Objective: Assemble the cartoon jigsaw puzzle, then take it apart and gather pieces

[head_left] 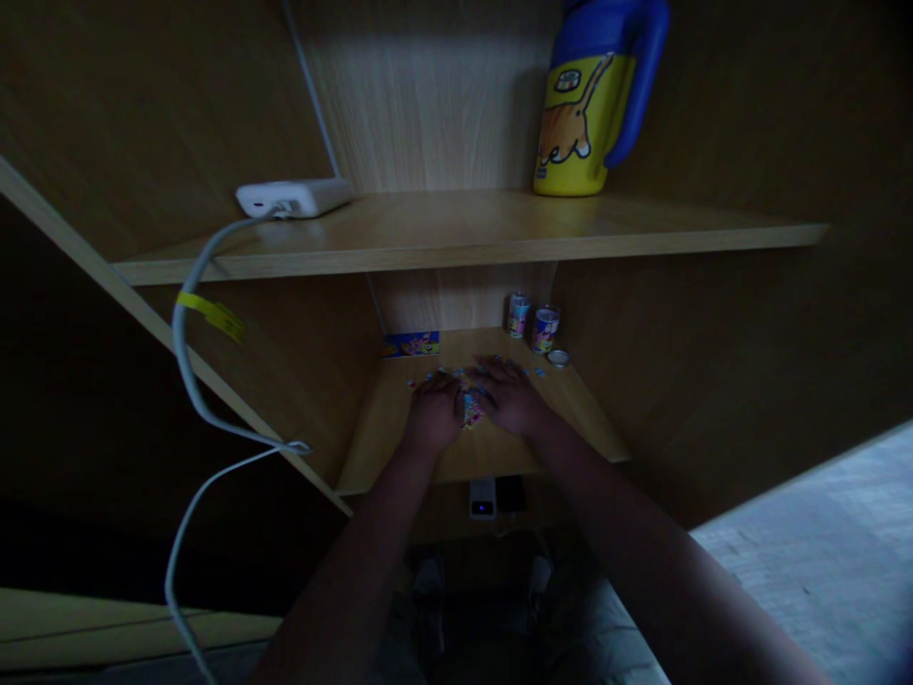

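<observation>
Both my hands rest on a small wooden desk surface [399, 433] in a dim alcove. My left hand [433, 411] and my right hand [508, 395] lie side by side, fingers curled over a cluster of small colourful puzzle pieces [472, 409] between them. More loose pieces [428, 377] are scattered just beyond my fingertips. What each hand grips is too dark and small to make out.
Two small printed cans [533, 323] and a round lid [558, 359] stand at the back right; a colourful strip [411, 344] leans at the back left. The shelf above [456, 238] bears a white charger [294, 197] with cable and a yellow-blue jug [595, 95].
</observation>
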Tool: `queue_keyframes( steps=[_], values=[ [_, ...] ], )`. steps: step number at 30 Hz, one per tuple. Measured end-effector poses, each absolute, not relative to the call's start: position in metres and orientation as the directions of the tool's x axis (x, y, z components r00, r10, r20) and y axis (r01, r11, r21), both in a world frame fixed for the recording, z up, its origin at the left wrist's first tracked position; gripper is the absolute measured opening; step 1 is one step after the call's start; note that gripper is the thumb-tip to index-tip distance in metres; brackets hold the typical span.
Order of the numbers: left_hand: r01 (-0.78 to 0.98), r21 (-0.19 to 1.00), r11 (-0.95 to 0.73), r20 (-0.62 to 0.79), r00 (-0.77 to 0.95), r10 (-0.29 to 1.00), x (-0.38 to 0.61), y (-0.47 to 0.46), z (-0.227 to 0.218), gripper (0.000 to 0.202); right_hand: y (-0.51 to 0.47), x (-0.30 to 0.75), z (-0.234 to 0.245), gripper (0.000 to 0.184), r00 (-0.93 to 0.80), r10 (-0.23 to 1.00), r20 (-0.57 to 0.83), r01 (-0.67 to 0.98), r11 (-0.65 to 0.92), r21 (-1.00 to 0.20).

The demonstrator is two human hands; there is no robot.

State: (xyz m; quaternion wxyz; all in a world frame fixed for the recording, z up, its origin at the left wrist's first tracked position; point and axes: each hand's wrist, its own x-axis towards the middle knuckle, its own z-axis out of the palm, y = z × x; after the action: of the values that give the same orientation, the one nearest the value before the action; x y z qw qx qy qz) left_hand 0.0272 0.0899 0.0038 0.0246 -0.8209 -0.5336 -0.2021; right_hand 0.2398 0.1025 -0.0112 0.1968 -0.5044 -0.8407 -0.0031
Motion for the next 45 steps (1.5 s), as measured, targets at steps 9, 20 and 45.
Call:
queue_keyframes(
  steps=[9,20,45],
  values=[
    [0.920,0.198,-0.337,0.342,0.257,0.904,0.028,0.087,0.004,0.045,0.099,0.238,-0.004,0.051,-0.412,0.870,0.272,0.869,0.465,-0.170],
    [0.966,0.180,-0.186,0.229,0.143,0.963,0.030,0.095,-0.004,0.056,0.098,0.229,-0.001,0.067,-0.137,0.977,0.161,0.965,0.168,-0.202],
    [0.938,0.246,-0.243,0.310,0.161,0.937,0.020,0.097,-0.001,0.040,0.103,0.240,-0.008,0.043,-0.417,0.839,0.348,0.823,0.511,-0.246]
  ],
)
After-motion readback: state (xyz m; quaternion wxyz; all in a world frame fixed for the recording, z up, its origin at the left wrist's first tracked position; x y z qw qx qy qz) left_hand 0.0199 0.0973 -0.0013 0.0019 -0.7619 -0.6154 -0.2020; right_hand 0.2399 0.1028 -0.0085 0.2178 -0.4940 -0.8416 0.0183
